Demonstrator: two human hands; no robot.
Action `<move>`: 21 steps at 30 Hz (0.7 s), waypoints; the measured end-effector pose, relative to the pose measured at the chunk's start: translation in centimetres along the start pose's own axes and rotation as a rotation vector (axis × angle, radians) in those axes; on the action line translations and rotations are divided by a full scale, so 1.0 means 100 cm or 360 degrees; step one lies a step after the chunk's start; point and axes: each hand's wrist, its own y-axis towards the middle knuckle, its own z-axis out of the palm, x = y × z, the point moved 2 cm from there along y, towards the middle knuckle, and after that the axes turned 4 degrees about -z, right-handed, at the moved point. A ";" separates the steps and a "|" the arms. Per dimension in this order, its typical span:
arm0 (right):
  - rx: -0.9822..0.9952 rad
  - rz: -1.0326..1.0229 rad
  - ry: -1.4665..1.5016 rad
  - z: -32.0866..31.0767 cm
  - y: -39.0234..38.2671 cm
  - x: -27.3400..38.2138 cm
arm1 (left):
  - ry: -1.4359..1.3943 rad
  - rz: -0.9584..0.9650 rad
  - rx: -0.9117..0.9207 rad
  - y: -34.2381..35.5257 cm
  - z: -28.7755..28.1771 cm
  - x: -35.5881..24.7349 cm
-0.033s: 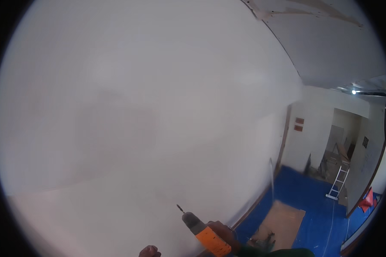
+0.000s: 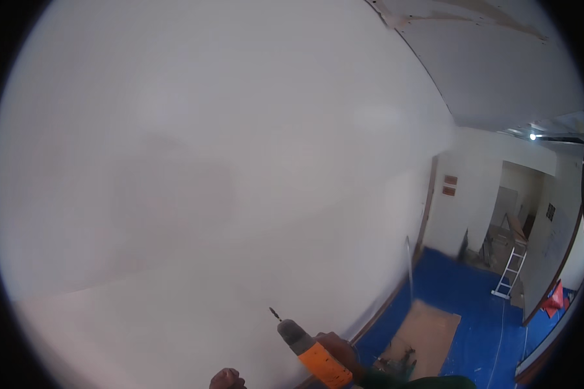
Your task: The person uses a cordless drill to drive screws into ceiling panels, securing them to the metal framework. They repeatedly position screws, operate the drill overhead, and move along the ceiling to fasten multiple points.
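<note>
My right hand [image 2: 339, 347] is closed around a power drill [image 2: 323, 364] with an orange body and a dark grey nose. A thin dark drill bit [image 2: 275, 314] sticks out of its front, angled up and left toward a large white wall [image 2: 207, 194]. I cannot tell whether the tip touches the wall. My left hand [image 2: 227, 378] shows only in part at the lower edge, left of the drill. Its fingers are curled in, and whatever they may hold is hidden. A dark green sleeve [image 2: 428, 382] covers my right forearm.
Blue sheeting [image 2: 477, 337] covers the floor at right, with a tan board [image 2: 435, 327] and some tools [image 2: 402, 362] on it. A white ladder [image 2: 511, 272] stands near a doorway. A pale rod [image 2: 409, 266] leans by the wall. Something red [image 2: 554, 299] lies far right.
The view has shifted very slightly, so the room at right sits a little further left and higher. Both hands and the drill keep nearly the same place.
</note>
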 end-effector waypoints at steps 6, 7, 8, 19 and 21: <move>-0.0250 -0.0342 -0.0459 -0.042 0.096 0.054 | 0.1401 0.0346 -0.0185 0.039 0.135 -0.185; -0.0227 -0.0409 -0.0490 -0.040 0.105 0.062 | 0.1585 0.0559 -0.0220 0.021 0.154 -0.206; -0.0227 -0.0473 -0.0536 -0.041 0.114 0.068 | 0.1655 0.0748 -0.0181 0.025 0.158 -0.212; -0.0809 -0.0098 -0.0125 -0.059 0.084 0.006 | -0.0232 0.0168 0.0928 0.074 0.189 -0.163; -0.0950 0.0000 0.0207 -0.065 0.074 -0.001 | -0.0285 0.0099 0.1022 0.073 0.227 -0.171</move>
